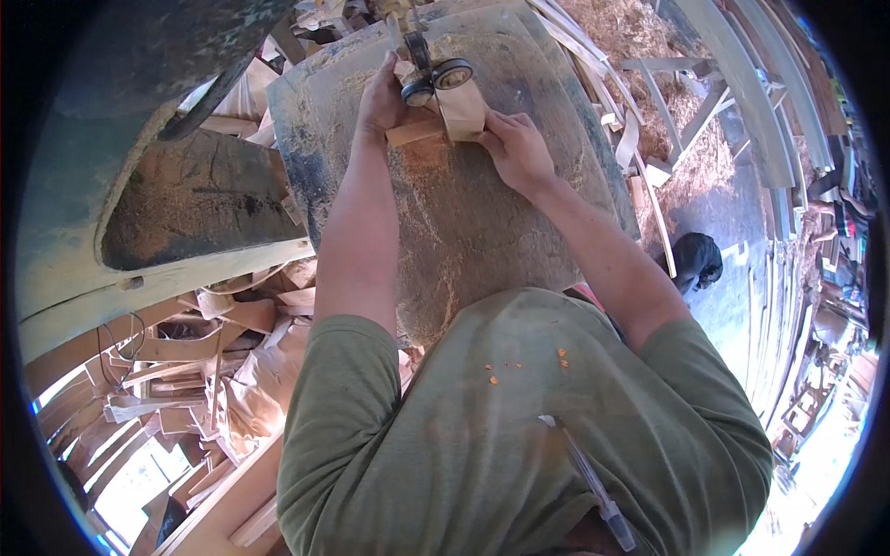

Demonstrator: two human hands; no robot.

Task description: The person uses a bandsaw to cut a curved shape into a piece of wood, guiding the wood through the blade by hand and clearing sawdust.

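Observation:
A pale wooden block (463,109) lies on the dusty saw table (501,222), at the far side from me, under the round guide wheels (453,74) of what looks like a band saw. My left hand (380,100) is closed on the block's left side, thumb up, its other fingers partly hidden. My right hand (521,156) pinches the near right corner of the block. A flat wooden edge (414,132) shows beside it, near my left fingers; I cannot tell whether it is the same piece. The blade is not clearly visible.
The machine's large pale green frame (65,241) curves along the left. Wood offcuts (185,357) heap below it. Long strips (640,157) and planks (742,83) lie to the right, with shavings on the floor. A dark rounded thing (695,259) is on the right floor.

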